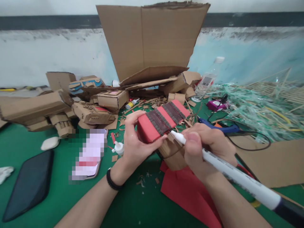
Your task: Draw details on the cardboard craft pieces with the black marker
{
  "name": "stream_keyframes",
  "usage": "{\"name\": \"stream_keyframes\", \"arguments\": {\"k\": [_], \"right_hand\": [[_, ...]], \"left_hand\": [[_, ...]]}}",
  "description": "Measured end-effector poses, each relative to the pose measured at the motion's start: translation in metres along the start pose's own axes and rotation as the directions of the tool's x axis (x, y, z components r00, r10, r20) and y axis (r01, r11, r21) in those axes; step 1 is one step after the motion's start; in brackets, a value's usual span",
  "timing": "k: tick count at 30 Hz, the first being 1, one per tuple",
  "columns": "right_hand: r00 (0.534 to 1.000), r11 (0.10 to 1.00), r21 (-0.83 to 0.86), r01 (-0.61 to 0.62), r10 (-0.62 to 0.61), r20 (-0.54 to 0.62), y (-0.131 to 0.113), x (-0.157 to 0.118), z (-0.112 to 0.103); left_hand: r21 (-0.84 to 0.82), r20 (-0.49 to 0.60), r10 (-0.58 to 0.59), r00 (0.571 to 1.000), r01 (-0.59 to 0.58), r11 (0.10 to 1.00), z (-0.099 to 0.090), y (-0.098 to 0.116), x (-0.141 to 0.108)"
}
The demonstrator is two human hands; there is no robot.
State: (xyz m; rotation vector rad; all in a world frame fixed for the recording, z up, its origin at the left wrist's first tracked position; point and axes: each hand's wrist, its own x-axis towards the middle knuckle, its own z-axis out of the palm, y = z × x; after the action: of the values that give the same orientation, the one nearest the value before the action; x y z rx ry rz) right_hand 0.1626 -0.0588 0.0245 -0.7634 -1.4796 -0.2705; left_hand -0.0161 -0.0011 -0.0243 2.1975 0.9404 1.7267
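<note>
A large folded cardboard sheet [152, 41] stands upright at the back of the green desk [133, 205], against a pale, scuffed wall. In front of it lies a heap of cardboard models [71, 104] and offcuts, and to the right of the sheet a tangle of clear plastic strips [256, 107] and thin sticks. A red paper sheet [187, 193] lies on the desk below the hands, nearer than the cardboard sheet.

The red-covered cardboard block [162, 120], banded with dark strips, is held above the desk in front of the cardboard sheet. The left hand [135, 142] is curled about its near left end, thumb on the front face and fingers over the top. The right hand [204, 148] is closed around a white marker [232, 177], its tip touching the block's lower right edge. A dark phone [28, 186] lies far left on the desk.
</note>
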Motion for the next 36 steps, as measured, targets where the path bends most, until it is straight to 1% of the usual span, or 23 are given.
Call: {"name": "stream_keyframes", "arguments": {"k": [1,4,5,8,9,12,13,16,19,20,23,24,28,31,35,36], "right_hand": [[1.0,1.0,0.019,0.016,-0.016,0.008,0.0002,0.0003,-0.0003],[0.991,0.987,0.09,0.132,-0.134,0.016,0.0017,0.0014,0.0005],[0.99,0.988,0.074,0.138,-0.138,0.001,0.0021,0.0016,0.0013],[0.997,0.997,0.008,0.079,-0.079,-0.028,0.0026,0.0014,0.0042],[0.996,0.996,0.022,0.084,-0.084,-0.027,0.0025,0.0014,0.0052],[0.986,0.982,0.095,0.166,-0.162,-0.047,0.0021,0.002,0.0066],[0.987,0.984,0.088,0.158,-0.154,-0.05,0.002,0.0024,0.0063],[0.998,0.998,0.02,0.056,-0.056,0.003,0.0024,0.0037,0.0034],[0.988,0.985,0.092,0.148,-0.151,0.027,0.0027,0.0044,0.0014],[0.987,0.983,0.101,0.153,-0.156,0.025,0.0025,0.0043,0.0014],[0.997,0.995,0.064,0.071,-0.071,-0.007,0.0016,0.0033,0.0026],[0.998,0.996,0.065,0.064,-0.063,-0.005,0.0013,0.0029,0.0032],[0.988,0.983,0.096,0.155,-0.153,-0.023,0.0021,0.0023,0.005],[0.993,0.991,0.061,0.117,-0.116,-0.02,0.0034,0.003,0.0053],[0.985,0.982,0.08,0.173,-0.17,-0.036,0.0028,0.0033,0.006],[0.986,0.985,0.056,0.163,-0.16,-0.047,0.0022,0.0029,0.0061]], "left_hand": [[-0.005,0.0,0.002,1.0,-0.002,1.0,0.0,0.0001,0.0001],[-0.018,-0.005,0.009,1.0,-0.009,1.0,0.0003,0.0004,0.0006],[-0.018,-0.005,0.009,1.0,-0.009,1.0,0.0003,0.0004,0.0007],[-0.006,-0.001,0.004,1.0,-0.004,1.0,0.0004,-0.0002,0.0007],[-0.001,-0.001,0.008,1.0,-0.008,1.0,0.0003,-0.0004,0.0007],[0.016,-0.004,0.016,1.0,-0.016,1.0,0.0002,-0.0012,0.0006],[0.021,-0.004,0.012,1.0,-0.012,1.0,0.0002,-0.0013,0.0005],[0.016,-0.005,0.001,1.0,-0.001,1.0,0.0003,-0.0013,0.0003],[-0.003,-0.008,0.005,1.0,-0.005,1.0,0.0005,-0.0013,0.0001],[-0.003,-0.009,0.008,1.0,-0.008,1.0,0.0006,-0.0014,0.0],[0.005,-0.008,0.008,1.0,-0.008,1.0,0.0008,-0.002,-0.0001],[0.004,-0.008,0.009,1.0,-0.009,1.0,0.0008,-0.0022,-0.0001],[-0.007,-0.004,0.012,1.0,-0.012,1.0,0.0006,-0.0028,-0.0003],[0.001,-0.007,0.004,1.0,-0.004,1.0,0.0001,-0.0028,-0.0002],[0.004,0.003,0.011,1.0,-0.011,1.0,-0.0006,-0.0039,-0.0003],[0.007,0.003,0.011,1.0,-0.011,1.0,-0.0007,-0.0042,-0.0004]]}}
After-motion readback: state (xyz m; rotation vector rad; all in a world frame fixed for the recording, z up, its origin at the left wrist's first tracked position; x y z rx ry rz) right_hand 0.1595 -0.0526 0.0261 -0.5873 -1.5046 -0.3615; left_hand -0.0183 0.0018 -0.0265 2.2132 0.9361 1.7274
